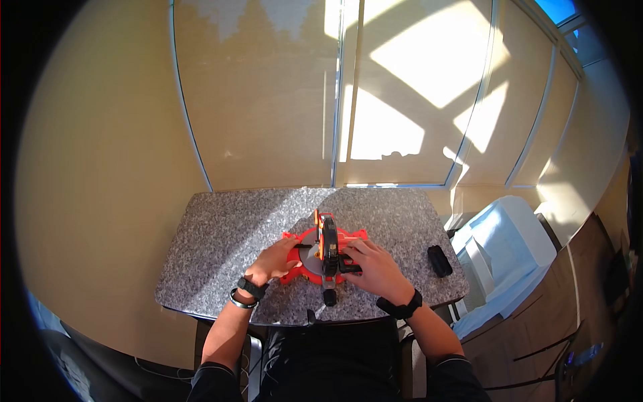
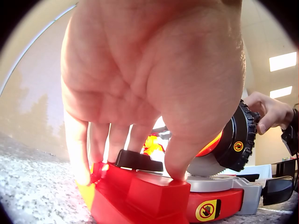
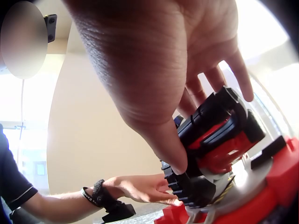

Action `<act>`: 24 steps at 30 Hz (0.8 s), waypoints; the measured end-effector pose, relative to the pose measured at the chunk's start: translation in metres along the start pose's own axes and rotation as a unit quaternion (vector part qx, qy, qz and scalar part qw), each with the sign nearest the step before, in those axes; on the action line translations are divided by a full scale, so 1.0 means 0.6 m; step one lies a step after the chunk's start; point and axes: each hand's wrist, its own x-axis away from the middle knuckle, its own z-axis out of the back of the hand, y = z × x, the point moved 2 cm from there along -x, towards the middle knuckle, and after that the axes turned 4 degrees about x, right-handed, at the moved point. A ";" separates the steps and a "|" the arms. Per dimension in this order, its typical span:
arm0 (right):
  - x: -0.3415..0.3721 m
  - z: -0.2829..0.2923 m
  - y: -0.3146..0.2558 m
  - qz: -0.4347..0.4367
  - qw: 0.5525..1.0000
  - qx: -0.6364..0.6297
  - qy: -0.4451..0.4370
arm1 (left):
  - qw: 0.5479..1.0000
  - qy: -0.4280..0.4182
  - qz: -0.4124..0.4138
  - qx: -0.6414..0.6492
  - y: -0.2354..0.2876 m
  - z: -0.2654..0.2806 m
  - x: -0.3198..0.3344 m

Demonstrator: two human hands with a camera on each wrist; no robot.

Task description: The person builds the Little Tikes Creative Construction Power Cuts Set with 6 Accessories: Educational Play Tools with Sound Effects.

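A small toy miter saw with a red base point(image 1: 293, 275), grey turntable and black toothed blade guard point(image 1: 330, 244) stands on the table in front of me. My left hand point(image 1: 273, 260) spans the base's left side, thumb and fingertips on the red plastic point(image 2: 135, 200) in the left wrist view. Between them sits a black clamp piece point(image 2: 140, 161). On the other side, my right hand point(image 1: 378, 268) grips the black and red motor housing point(image 3: 219, 126), its thumb against the guard and its fingers over the far side. A black knob point(image 1: 329, 297) sticks out toward me.
The saw rests on a speckled grey table point(image 1: 221, 234). A black oblong object point(image 1: 439, 261) lies near the table's right edge. Beyond that edge stands a chair with a pale blue cover point(image 1: 509, 248). Shaded windows point(image 1: 261, 100) rise behind the table.
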 end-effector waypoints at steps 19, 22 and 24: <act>-0.023 0.022 0.005 0.013 0.993 0.026 0.115 | 1.000 -0.008 0.007 0.004 0.002 0.003 0.002; -0.028 0.029 0.006 0.006 0.992 0.031 0.126 | 1.000 -0.004 0.006 0.008 0.002 0.001 0.002; -0.031 0.038 0.002 0.000 0.991 0.028 0.132 | 1.000 -0.001 0.010 0.002 0.004 0.002 0.002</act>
